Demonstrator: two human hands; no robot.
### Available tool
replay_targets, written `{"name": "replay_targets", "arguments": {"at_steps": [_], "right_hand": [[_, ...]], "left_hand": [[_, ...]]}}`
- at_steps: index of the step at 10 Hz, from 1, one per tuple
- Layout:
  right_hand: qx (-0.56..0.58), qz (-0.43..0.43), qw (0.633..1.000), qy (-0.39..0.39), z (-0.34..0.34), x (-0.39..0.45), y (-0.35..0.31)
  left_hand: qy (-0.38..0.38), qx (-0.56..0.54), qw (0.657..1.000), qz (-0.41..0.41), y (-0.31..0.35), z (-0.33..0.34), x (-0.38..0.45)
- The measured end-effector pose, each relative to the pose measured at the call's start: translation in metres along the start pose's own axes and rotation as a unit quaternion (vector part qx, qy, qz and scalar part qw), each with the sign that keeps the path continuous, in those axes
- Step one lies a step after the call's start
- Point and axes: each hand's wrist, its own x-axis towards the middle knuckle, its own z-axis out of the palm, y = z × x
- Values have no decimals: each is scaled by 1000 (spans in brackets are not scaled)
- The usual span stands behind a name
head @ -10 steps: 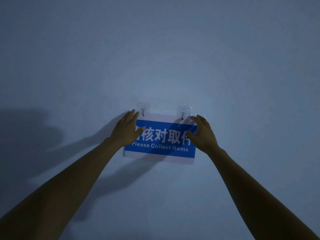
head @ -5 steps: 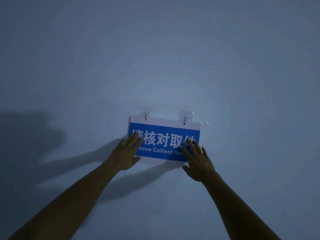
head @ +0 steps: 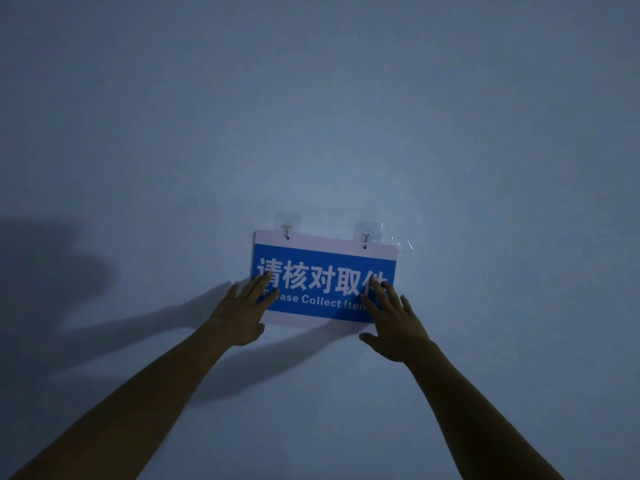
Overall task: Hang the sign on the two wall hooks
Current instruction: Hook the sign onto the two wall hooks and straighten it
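Note:
A blue and white sign (head: 323, 268) reading "Please Collect Items" hangs flat against the wall. Its top edge is caught on the left hook (head: 286, 229) and the right hook (head: 366, 237), both on clear adhesive pads. My left hand (head: 242, 313) lies open over the sign's lower left corner, fingers spread and fingertips on the blue face. Over the lower right corner my right hand (head: 391, 323) is spread the same way, fingertips touching the sign. Neither hand grips anything.
The plain pale wall (head: 311, 116) fills the view in dim light. Dark shadows of my arms fall on the wall at the left (head: 69, 282). A bit of crumpled clear film (head: 403, 244) sticks out beside the right hook.
Both hands slid down from the sign's upper corners to its lower corners and opened flat. The sign now hangs from the hooks, its upper part uncovered.

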Motion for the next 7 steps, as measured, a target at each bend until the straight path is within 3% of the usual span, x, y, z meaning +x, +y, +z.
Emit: {"name": "replay_targets", "arguments": {"at_steps": [7], "right_hand": [[156, 26, 987, 9, -28, -6, -10]], "left_hand": [[-45, -131, 990, -3, 8, -38, -8]]}}
